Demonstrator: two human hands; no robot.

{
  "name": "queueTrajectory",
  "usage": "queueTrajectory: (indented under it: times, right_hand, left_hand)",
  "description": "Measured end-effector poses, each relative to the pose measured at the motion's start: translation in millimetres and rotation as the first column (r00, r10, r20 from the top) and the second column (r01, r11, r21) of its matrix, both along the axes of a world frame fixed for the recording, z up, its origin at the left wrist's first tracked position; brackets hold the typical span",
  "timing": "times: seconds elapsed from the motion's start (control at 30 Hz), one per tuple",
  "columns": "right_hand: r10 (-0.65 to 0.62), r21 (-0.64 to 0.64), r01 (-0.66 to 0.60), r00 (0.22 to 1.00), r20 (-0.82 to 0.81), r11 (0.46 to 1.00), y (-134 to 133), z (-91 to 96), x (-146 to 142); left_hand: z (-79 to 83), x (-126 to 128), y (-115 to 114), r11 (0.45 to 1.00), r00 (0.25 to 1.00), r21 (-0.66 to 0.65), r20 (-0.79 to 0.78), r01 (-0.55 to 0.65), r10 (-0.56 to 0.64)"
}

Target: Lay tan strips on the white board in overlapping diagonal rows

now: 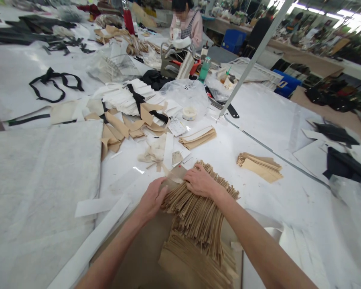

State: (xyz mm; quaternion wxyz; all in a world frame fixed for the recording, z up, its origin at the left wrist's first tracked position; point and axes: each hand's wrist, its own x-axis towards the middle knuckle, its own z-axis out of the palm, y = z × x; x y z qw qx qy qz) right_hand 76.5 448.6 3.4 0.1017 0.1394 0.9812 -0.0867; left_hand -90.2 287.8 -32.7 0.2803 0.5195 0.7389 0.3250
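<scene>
A long row of folded tan strips [198,212], fabric or paper, stands packed on edge on a brown board [144,245] in front of me. My right hand [200,181] lies over the row's upper left part, its fingers curled down onto the strips. At the row's left end, my left hand [152,200] has its thumb and fingers closed around the outermost pieces; their tips are partly hidden. A pale strip [173,176] lies between the two hands. Nearer to me, another layer of tan strips [195,261] leans flatter on the board.
Two small tan stacks [198,138] [260,166] lie beyond and to the right. Scraps and a tied white bundle [129,98] cover the middle. A slanted metal pole [252,60] meets the table. White sheeting [42,192] lies left. A person [186,24] works opposite.
</scene>
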Motion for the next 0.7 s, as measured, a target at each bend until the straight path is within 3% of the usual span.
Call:
queueTrajectory:
  times: [0.1,0.2,0.43,0.6,0.7]
  right_hand:
    - [-0.034,0.015,0.034,0.999,-0.042,0.999,-7,-1.9,1]
    - [-0.036,0.015,0.037,0.997,-0.07,0.999,-12,-5.0,2]
    - [-0.051,0.026,0.055,0.989,-0.138,0.998,-23,-16.2,13]
    - [-0.06,0.04,0.067,0.985,-0.162,0.997,-30,-17.9,18]
    - [-0.049,0.034,0.055,0.984,-0.171,0.998,-31,-15.7,18]
  left_hand:
    - [-6.1,-7,-1,0.985,0.989,-0.092,-0.022,0.143,-0.145]
    - [-10.5,-6,-7,0.968,0.972,-0.098,0.056,0.233,-0.228]
    - [-21.4,0,-13,0.991,0.985,-0.058,0.13,0.121,-0.112]
    - [-25.9,6,-9,0.994,0.991,-0.025,0.092,0.105,-0.102]
    - [-27.8,7,-6,0.991,0.993,0.062,-0.014,0.122,-0.121]
